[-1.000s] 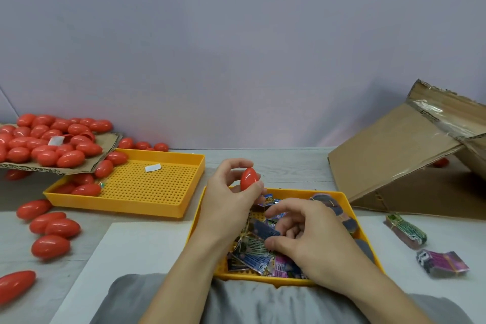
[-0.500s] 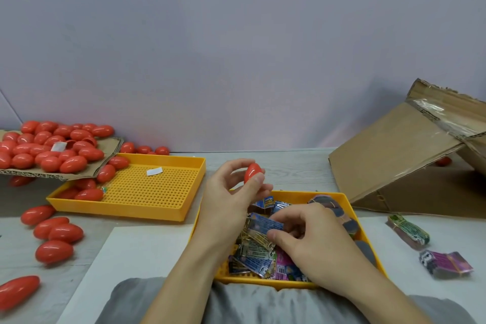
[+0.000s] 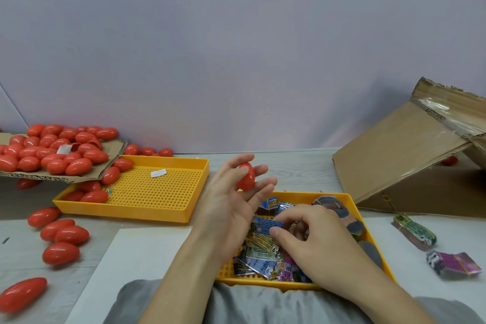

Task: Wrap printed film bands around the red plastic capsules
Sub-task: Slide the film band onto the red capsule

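My left hand (image 3: pixel 231 202) holds a red capsule (image 3: pixel 246 177) upright between its fingertips, above the far edge of the near yellow tray (image 3: pixel 352 201). That tray holds a heap of printed film bands (image 3: pixel 260 252). Over the heap, my right hand (image 3: pixel 313 242) pinches a blue printed band (image 3: pixel 268 226) between thumb and forefinger. Many bare red capsules (image 3: pixel 52 150) lie on a cardboard sheet at the left.
A second yellow perforated tray (image 3: pixel 163 192) at centre left holds a few capsules and a white slip. Loose capsules (image 3: pixel 61 237) lie on the table at the left. A tilted cardboard box (image 3: pixel 410 155) stands at the right, with two bundles of bands (image 3: pixel 451 263) in front.
My left hand has risen slightly and spread its fingers around the capsule. My right hand has lifted a blue band out of the heap.
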Demonstrator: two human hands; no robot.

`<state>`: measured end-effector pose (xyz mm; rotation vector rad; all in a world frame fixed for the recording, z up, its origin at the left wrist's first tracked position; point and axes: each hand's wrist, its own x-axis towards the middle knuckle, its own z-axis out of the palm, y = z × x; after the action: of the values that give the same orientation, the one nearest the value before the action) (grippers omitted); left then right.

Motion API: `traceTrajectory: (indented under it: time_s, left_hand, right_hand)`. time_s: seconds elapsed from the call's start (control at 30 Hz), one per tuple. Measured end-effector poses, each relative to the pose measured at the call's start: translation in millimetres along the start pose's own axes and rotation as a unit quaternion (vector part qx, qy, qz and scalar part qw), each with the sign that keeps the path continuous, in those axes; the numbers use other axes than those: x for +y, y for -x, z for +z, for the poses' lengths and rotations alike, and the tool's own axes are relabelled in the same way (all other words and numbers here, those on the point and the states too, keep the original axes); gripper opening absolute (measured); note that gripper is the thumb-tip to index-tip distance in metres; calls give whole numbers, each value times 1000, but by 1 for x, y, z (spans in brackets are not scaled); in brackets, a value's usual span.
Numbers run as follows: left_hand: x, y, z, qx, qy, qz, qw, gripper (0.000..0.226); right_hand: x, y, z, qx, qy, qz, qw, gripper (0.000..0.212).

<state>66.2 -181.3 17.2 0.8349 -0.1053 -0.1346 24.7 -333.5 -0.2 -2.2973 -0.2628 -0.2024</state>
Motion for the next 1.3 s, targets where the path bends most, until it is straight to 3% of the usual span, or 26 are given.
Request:
traceTrajectory:
  time_s: [0.2, 0.5, 0.7, 1.0, 1.3]
  left_hand:
    - [-1, 0, -2, -19, -15, -10, 1000, 25]
    - [-1, 1, 2, -45, 37, -26, 998, 21]
    - [-3, -1, 3, -17, 26, -18, 999, 9]
    - [-6, -3, 0, 24, -44, 16, 999, 26]
    - [-4, -1, 4, 32, -16, 18, 999, 32]
  right_hand:
    - [1, 0, 1, -3, 6, -16, 1000, 34]
    - [1, 1, 0, 3, -15, -8, 1000, 30]
    - [1, 0, 1, 69, -30, -13, 997, 30]
    - [0, 0, 0, 60, -25, -22, 998, 33]
    - [1, -1, 1, 81, -19, -32, 996, 31]
